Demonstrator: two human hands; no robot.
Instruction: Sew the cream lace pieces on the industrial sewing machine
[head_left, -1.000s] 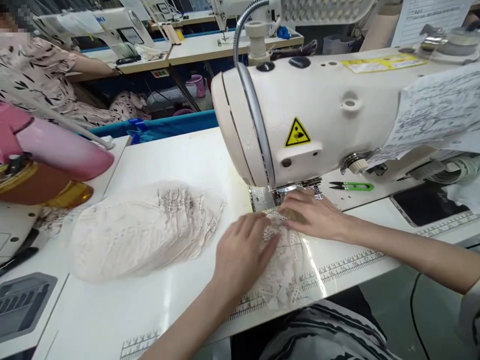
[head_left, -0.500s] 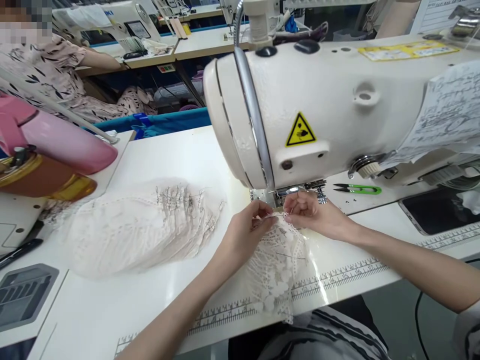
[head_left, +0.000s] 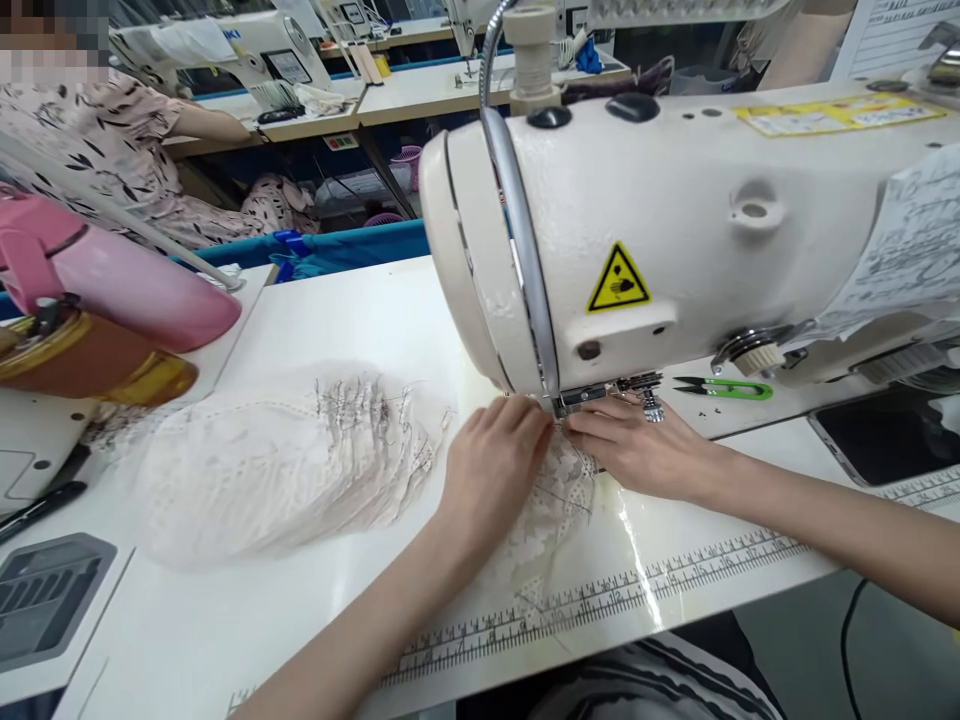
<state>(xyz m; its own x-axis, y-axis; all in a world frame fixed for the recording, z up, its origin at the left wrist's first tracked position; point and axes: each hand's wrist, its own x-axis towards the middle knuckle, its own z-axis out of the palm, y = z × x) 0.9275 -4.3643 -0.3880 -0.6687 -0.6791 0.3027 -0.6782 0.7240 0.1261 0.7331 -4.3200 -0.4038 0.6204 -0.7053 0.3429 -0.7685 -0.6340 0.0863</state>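
Observation:
My left hand point(head_left: 495, 462) and my right hand point(head_left: 643, 448) meet at the presser foot point(head_left: 592, 397) of a cream sewing machine point(head_left: 675, 220). Both pinch the top edge of a white lace piece point(head_left: 551, 505) that lies flat on the white table point(head_left: 360, 320) and trails toward me. The fingertips sit close under the machine head, and the needle itself is hidden behind it. A stack of similar lace pieces point(head_left: 277, 465) with loose threads lies to the left of my left hand.
Green thread snips point(head_left: 724, 388) lie behind my right hand. A pink bottle point(head_left: 127, 290) and an amber one point(head_left: 90, 365) lie at far left beside a black pen point(head_left: 37, 505). A phone point(head_left: 881, 440) sits at right. Another person in a patterned top point(head_left: 97, 150) sits at back left.
Both hands lifted the lace off the table, then carried its top edge forward under the machine head. The lace now lies flatter and further back.

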